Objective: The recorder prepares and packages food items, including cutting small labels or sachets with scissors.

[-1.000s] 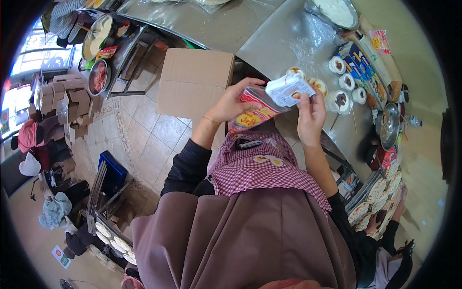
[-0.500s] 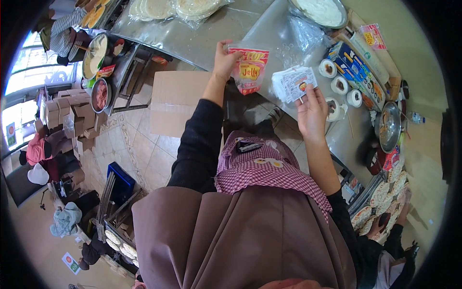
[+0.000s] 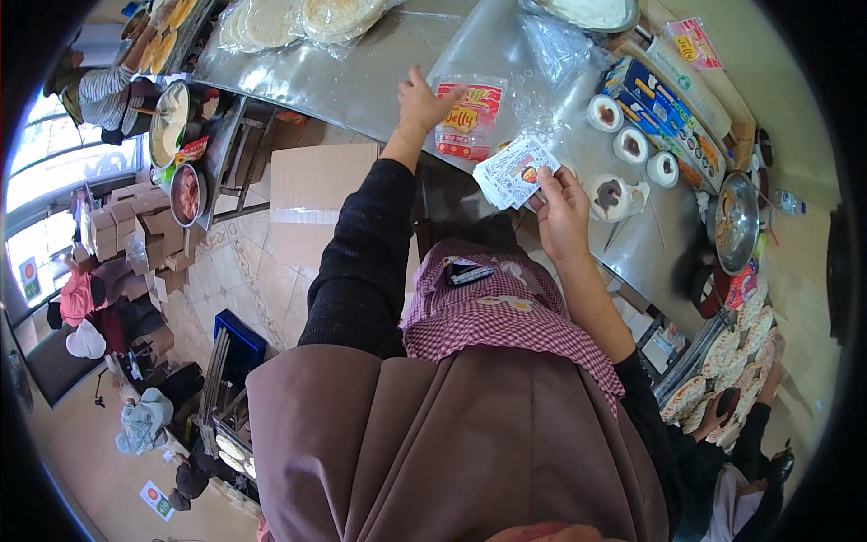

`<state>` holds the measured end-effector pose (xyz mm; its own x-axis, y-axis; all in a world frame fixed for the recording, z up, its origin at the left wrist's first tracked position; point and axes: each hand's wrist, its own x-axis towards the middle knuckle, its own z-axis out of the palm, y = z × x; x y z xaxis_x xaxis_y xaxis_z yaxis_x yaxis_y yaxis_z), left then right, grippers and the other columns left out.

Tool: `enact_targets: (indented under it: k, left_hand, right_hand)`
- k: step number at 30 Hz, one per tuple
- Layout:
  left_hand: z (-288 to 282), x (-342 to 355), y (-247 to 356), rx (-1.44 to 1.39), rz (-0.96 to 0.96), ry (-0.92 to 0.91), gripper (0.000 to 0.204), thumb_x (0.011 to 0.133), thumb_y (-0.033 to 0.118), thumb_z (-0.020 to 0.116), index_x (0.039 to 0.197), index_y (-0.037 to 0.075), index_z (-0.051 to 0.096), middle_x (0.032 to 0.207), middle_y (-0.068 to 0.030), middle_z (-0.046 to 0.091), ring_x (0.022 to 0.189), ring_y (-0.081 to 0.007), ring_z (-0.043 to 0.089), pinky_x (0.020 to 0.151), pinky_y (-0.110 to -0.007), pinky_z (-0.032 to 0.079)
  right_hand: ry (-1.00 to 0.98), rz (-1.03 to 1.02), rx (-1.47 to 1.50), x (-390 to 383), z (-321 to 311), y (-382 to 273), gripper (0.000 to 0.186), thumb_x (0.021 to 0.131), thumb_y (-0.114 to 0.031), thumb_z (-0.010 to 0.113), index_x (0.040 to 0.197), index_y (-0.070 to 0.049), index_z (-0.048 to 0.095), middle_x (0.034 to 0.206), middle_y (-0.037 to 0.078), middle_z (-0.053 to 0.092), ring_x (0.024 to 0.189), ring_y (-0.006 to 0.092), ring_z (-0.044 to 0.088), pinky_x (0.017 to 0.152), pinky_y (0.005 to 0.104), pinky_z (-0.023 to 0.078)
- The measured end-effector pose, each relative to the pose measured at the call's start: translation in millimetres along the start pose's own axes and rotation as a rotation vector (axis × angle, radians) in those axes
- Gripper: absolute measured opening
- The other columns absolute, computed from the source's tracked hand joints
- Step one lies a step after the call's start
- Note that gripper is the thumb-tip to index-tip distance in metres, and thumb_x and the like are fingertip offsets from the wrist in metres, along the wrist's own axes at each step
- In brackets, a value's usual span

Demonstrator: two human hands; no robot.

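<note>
My left hand (image 3: 426,98), fingers spread, is over the steel table (image 3: 424,41), just left of a red and yellow printed plastic pouch (image 3: 465,131) lying flat there. My right hand (image 3: 560,212) holds a fanned stack of small white printed slips (image 3: 510,172) at the table's near edge. To the right of them are several white tubs with dark and orange contents (image 3: 603,110), and a crumpled clear plastic sheet (image 3: 555,50).
Stacked flatbreads in bags (image 3: 334,20), a blue box (image 3: 650,108), a steel pan (image 3: 734,221), a basin of white cream (image 3: 582,11). Cardboard (image 3: 321,181) lies below the table; bowls (image 3: 188,194) stand left. Other people (image 3: 99,303) are at left and a co-worker's hands (image 3: 713,420) at lower right.
My left hand has moved forward and let go of the pouch, which now lies on the table. My right hand has moved slightly left with the slips, now more fanned out.
</note>
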<state>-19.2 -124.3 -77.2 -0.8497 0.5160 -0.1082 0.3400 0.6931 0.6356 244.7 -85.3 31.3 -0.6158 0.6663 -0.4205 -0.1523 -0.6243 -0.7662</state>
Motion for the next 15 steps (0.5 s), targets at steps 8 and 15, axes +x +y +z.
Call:
enact_targets:
  k: [8,15]
  left_hand:
    - [-13,-43,28,-0.420,0.183,-0.292,0.071,0.083,0.052,0.062,0.129,0.003,0.043,0.121,-0.0209,0.051,0.110,-0.0329,0.052,0.090,-0.041,0.045]
    - [-48,-113,41,-1.734,-0.219,-1.184,0.062,0.090,0.045,0.054,0.135,0.005,0.038,0.127,-0.0162,0.049,0.116,-0.0320,0.052,0.093,-0.054,0.046]
  right_hand:
    - [0.033,0.029,0.013,2,-3,3,0.023,0.093,-0.018,0.057,0.109,-0.002,0.054,0.102,0.005,0.062,0.091,0.0108,0.060,0.076,0.0255,0.049]
    - [-0.095,-0.053,-0.165,34,12,-4,0.028,0.090,-0.012,0.061,0.112,0.004,0.056,0.103,0.009,0.062,0.089,0.0111,0.060,0.077,0.0252,0.050]
